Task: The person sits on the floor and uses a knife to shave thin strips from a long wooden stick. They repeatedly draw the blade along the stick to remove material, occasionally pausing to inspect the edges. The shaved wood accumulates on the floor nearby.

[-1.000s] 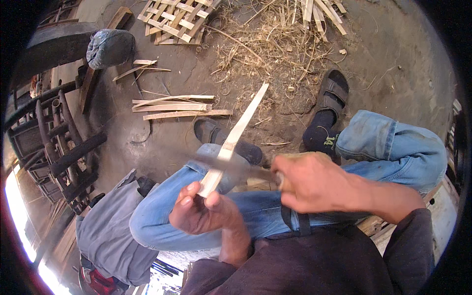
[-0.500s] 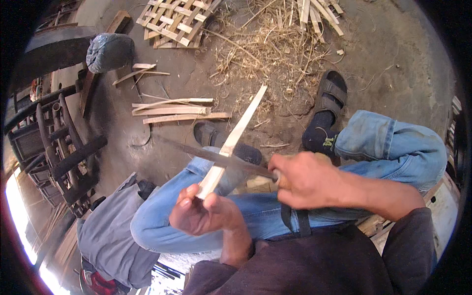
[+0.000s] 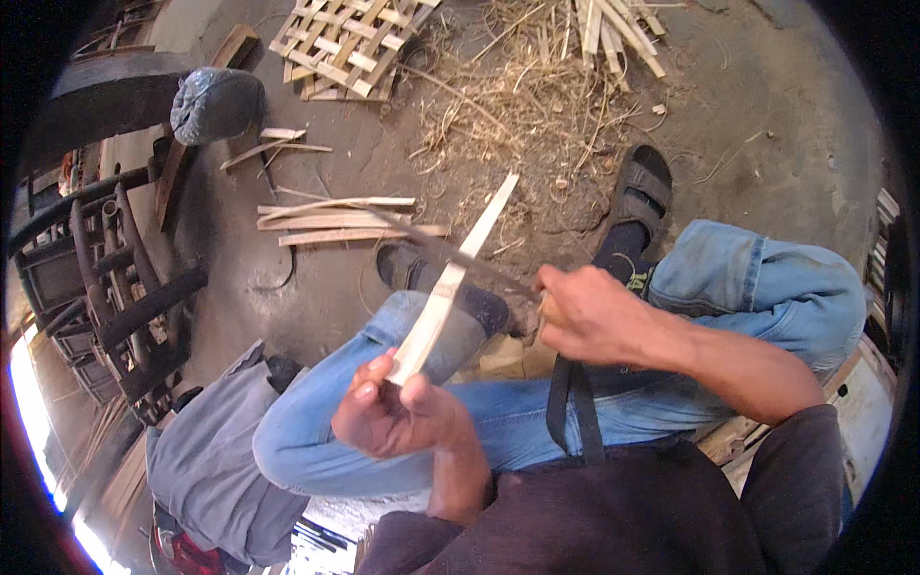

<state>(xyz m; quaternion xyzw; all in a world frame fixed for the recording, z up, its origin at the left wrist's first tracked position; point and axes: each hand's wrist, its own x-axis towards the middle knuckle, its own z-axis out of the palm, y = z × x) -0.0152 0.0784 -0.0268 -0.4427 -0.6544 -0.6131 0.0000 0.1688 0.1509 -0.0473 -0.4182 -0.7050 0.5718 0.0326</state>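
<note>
Over the person's lap, the left hand (image 3: 398, 422) is gripping a bamboo strip (image 3: 450, 283) while the right hand (image 3: 585, 311), closed around a knife (image 3: 450, 251), is shaving it, likely calling for a steady stroke along the strip.

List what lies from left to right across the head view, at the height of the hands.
Dark wooden chair frame → grey cloth bag → left hand gripping a pale bamboo strip → right hand holding a long dark knife blade → raised knee in blue jeans.
</note>
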